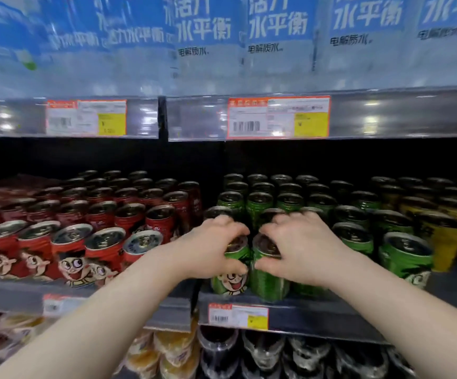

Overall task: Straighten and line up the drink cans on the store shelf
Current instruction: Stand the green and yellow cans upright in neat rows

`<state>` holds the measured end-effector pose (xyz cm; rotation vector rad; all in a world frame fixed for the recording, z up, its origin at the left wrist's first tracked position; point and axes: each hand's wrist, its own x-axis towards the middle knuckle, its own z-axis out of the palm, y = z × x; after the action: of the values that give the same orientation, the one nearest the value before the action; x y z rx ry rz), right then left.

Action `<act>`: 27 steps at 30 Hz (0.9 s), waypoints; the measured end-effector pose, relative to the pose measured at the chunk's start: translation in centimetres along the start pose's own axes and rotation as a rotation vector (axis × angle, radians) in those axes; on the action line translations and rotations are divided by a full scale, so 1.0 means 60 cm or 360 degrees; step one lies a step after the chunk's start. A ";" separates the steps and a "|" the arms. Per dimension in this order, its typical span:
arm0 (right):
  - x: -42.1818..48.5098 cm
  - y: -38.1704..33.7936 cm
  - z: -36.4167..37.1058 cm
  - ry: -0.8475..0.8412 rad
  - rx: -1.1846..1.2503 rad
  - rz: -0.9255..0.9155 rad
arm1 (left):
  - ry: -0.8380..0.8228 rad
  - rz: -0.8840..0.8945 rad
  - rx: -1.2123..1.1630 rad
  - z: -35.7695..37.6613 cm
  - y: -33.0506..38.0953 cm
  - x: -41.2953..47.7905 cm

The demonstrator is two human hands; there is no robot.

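Cans half tidy, more work left.
Fingers of the left hand wrap the left green can, the right hand wraps the right green can; the red cans look crooked.

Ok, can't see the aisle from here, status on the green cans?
Left hand grips cartoon-face green can at its top. Right hand grips neighbouring green can, face not showing. Both upright at shelf lip. Nothing blocking.
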<state>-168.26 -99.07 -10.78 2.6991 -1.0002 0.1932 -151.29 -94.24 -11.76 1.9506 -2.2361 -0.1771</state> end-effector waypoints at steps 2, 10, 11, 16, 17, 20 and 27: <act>0.004 -0.002 -0.005 -0.0172 0.0250 -0.0096 | -0.0078 0.0065 0.0021 -0.006 -0.012 0.000; 0.005 -0.026 0.003 -0.0177 0.0076 0.0261 | 0.0055 0.0180 0.0086 0.021 -0.026 -0.007; 0.008 -0.029 0.000 -0.0194 0.0109 0.0242 | 0.0069 0.0186 0.0085 0.022 -0.027 -0.007; 0.012 -0.008 -0.026 -0.0481 0.0549 0.0124 | 0.0107 0.0190 0.0014 0.024 -0.030 -0.008; 0.011 -0.009 -0.025 -0.0450 0.0492 0.0157 | 0.0120 0.0187 0.0007 0.025 -0.029 -0.008; 0.015 -0.019 -0.013 -0.0294 0.0166 0.0242 | 0.0157 0.0174 -0.0008 0.025 -0.028 -0.009; 0.024 0.010 -0.029 -0.0494 0.0413 0.0104 | 0.0227 0.0080 -0.0058 0.028 -0.017 -0.007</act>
<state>-167.63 -99.93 -8.70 2.9981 -1.2258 -0.0958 -150.56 -93.98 -13.64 1.8257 -2.1728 -0.0691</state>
